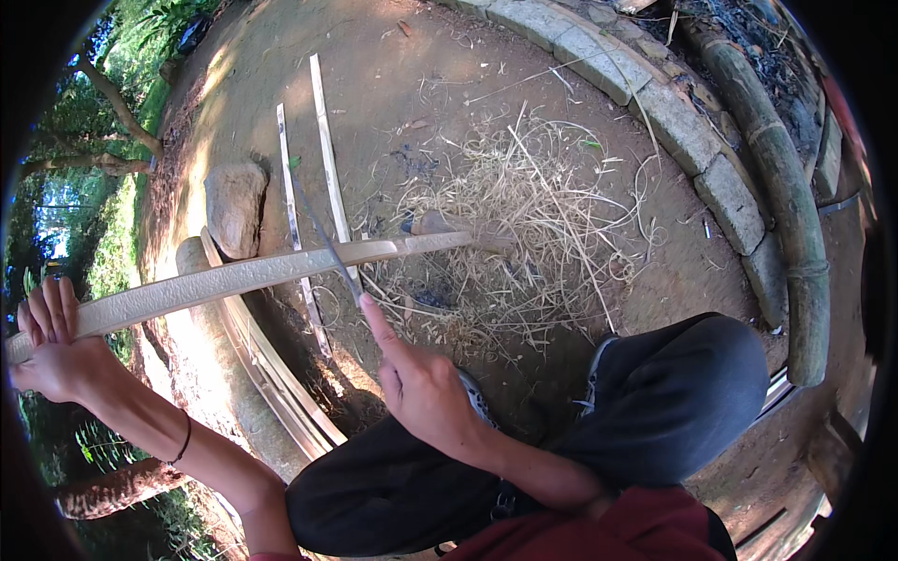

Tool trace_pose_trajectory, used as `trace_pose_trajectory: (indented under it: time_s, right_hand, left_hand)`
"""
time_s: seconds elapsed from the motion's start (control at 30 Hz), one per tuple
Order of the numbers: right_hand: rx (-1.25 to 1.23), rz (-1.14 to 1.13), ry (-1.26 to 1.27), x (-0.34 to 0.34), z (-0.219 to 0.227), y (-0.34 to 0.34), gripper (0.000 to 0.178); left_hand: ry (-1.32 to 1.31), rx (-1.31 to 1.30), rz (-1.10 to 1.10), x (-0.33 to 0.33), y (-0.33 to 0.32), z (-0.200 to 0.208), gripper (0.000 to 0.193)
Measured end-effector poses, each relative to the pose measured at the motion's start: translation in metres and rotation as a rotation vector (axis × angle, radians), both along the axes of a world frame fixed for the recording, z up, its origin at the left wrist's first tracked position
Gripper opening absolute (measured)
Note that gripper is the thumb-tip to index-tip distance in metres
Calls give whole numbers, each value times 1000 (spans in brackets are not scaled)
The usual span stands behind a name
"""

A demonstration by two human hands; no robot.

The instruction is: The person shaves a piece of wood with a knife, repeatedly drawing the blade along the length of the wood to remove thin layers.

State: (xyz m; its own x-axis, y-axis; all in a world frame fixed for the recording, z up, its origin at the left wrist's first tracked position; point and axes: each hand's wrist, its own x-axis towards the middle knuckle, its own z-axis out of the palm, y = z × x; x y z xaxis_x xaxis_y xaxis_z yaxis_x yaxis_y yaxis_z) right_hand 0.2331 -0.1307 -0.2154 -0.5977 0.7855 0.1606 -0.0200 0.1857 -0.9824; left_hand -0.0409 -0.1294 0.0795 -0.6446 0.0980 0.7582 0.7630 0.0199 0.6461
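Maroon shirt: one, lowest, at 6 o'clock, with two dark-trousered knees at 4 and 7.
Left arm: stretched out toward 9 o'clock, a thin dark band round the forearm.
Left hand: closed about one end of the long strip, fingers up.
Right arm: crosses in from 5 o'clock.
Right hand: near 6 o'clock, fist curled around a handle I can't see, index finger straight along the knife.
Knife: one, thin and dark, pointing to 10 o'clock, laid across the strip; whether it bites, I can't tell.
Long strip: one, pale, running from 9 o'clock to near the middle.
Narrow strips: two, on the ground, 10 to 11 o'clock.
Split lengths: several, overlapping, at 8.
Shavings: one heap, at 2.
Rock: one, near 10.
Bamboo pole: one, thick, at 3.
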Motion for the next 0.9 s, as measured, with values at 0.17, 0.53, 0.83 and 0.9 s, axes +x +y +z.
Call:
trace_pose_trajectory:
  time_s: [0.17,0.53,0.83,0.9]
  right_hand:
    - [-30,-113,-195,-7,-61,16,81]
    - [-65,-105,-106,-3,-56,1,79]
    - [-85,-76,29,3,-7,13,78]
    - [118,-111,57,3,-4,11,80]
  left_hand:
    - [-30,41,52,33,27,-11,79]
    - [-31,70,53,53,36,-12,70]
    - [-81,40,-25,63,49,-6,56]
    - [-83,17,-72,58,40,-6,52]
